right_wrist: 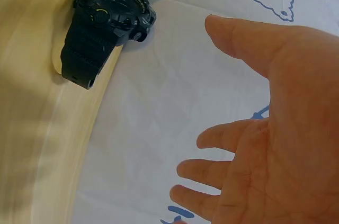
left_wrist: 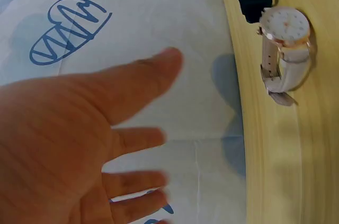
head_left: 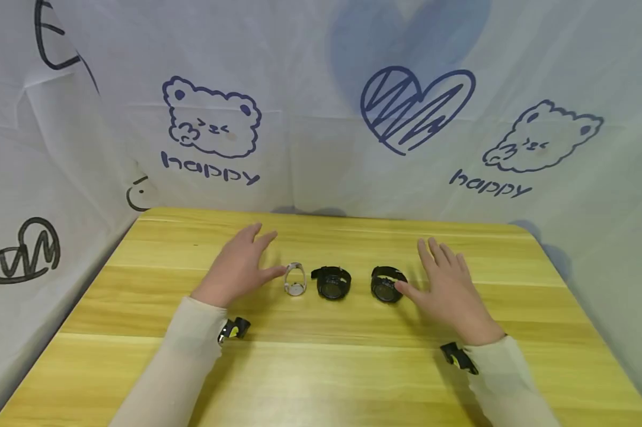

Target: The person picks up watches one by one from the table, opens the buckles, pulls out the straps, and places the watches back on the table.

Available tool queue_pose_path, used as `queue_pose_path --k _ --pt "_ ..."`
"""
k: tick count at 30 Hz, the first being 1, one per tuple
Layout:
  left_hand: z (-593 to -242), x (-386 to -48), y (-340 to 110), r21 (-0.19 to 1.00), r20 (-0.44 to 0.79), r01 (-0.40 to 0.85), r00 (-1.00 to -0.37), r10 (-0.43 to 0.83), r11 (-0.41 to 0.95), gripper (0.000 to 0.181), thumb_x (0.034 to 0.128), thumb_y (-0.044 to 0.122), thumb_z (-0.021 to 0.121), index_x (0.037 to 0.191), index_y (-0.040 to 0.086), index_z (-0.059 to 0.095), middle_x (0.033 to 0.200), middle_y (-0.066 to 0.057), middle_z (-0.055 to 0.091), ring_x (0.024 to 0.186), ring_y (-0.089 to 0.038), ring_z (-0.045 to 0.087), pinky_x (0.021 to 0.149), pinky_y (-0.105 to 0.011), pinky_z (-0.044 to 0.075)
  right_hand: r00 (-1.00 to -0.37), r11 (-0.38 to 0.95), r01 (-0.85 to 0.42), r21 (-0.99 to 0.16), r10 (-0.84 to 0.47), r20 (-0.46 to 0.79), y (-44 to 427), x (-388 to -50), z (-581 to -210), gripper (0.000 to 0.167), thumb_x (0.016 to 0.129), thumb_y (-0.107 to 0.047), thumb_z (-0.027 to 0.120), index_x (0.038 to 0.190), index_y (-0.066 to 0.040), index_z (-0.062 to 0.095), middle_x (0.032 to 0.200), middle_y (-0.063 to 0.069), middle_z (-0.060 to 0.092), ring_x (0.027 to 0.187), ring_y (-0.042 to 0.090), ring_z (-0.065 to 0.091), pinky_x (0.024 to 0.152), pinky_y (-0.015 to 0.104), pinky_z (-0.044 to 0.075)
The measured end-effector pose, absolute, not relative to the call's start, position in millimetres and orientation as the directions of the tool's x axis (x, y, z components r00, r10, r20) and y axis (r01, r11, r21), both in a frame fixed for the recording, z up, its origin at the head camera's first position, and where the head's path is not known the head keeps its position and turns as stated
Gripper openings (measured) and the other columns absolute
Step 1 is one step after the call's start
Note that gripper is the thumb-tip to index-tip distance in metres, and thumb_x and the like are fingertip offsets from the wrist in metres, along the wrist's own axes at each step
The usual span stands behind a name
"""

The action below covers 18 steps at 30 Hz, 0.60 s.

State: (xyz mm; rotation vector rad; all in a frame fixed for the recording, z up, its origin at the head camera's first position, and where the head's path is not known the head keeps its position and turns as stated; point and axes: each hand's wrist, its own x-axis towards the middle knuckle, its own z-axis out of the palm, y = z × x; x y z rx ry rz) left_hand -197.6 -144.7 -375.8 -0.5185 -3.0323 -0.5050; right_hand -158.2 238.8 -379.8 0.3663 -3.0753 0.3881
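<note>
Three wristwatches stand in a row on the wooden table (head_left: 321,367). Leftmost is a small watch (head_left: 296,289) with a pale strap; the left wrist view shows its white dial (left_wrist: 286,25) and rose-gold rim. A black watch (head_left: 332,287) sits in the middle, and another black watch (head_left: 386,290) is at the right, its chunky case (right_wrist: 114,9) plain in the right wrist view. My left hand (head_left: 238,267) hovers left of the pale watch, fingers spread, holding nothing. Spread likewise, my right hand (head_left: 449,290) is beside the right black watch, its thumb overlapping that watch in the head view.
A white cloth (head_left: 310,148) printed with bears, hearts and "happy" hangs behind the table and along its left side. Small black devices (head_left: 235,329) are strapped at both wrists over pale sleeves (head_left: 171,362).
</note>
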Motion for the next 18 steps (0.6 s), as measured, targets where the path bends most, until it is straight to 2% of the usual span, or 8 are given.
queue_pose_path --k 3,6,9,13,18 --pt "-380 -200 -141 0.332 0.058 0.362 -0.93 0.364 0.871 0.056 0.0939 0.036 0.077 0.138 0.005 0.063 0.14 -0.021 0.061 0.128 -0.041 0.058 0.107 -0.056 0.046 -0.972 0.938 -0.233 -0.256 -0.23 0.041 239 -158 -379 0.099 0.099 -0.061 0.058 0.163 0.002 0.017 0.167 0.03 0.017 0.151 0.052 0.02 0.122 0.065 0.015" --pt "-385 -202 -139 0.357 0.009 0.413 -0.898 0.439 0.838 0.036 0.0949 0.025 0.077 0.125 0.006 0.071 0.122 -0.014 0.071 0.111 -0.032 0.067 0.098 -0.049 0.054 -0.97 0.929 -0.236 -0.284 -0.24 0.018 238 -157 -380 0.096 0.1 -0.057 0.061 0.162 0.003 0.021 0.164 0.031 0.024 0.148 0.053 0.028 0.119 0.065 0.025" --pt "-393 -203 -138 0.374 -0.041 0.444 -0.869 0.493 0.814 0.026 0.0948 0.02 0.077 0.117 0.006 0.074 0.11 -0.008 0.072 0.098 -0.024 0.067 0.091 -0.043 0.056 -0.965 0.918 -0.247 -0.31 -0.263 -0.009 235 -154 -382 0.095 0.099 -0.059 0.061 0.162 0.001 0.023 0.162 0.03 0.03 0.146 0.052 0.033 0.115 0.066 0.031" --pt "-400 -205 -136 0.387 -0.043 0.446 -0.865 0.499 0.807 0.019 0.0927 0.015 0.079 0.11 0.008 0.074 0.097 -0.001 0.07 0.083 -0.015 0.061 0.083 -0.037 0.055 -0.957 0.908 -0.268 -0.322 -0.288 -0.016 232 -154 -381 0.092 0.099 -0.064 0.057 0.163 -0.005 0.026 0.161 0.025 0.036 0.145 0.047 0.038 0.113 0.065 0.036" --pt "-403 -209 -133 0.434 -0.055 0.431 -0.864 0.5 0.791 0.011 0.0932 0.014 0.078 0.105 0.014 0.076 0.09 0.005 0.069 0.077 -0.013 0.058 0.08 -0.036 0.053 -0.951 0.906 -0.288 -0.312 -0.309 -0.02 231 -156 -378 0.084 0.1 -0.057 0.06 0.162 -0.008 0.032 0.157 0.023 0.043 0.142 0.046 0.044 0.109 0.066 0.04"
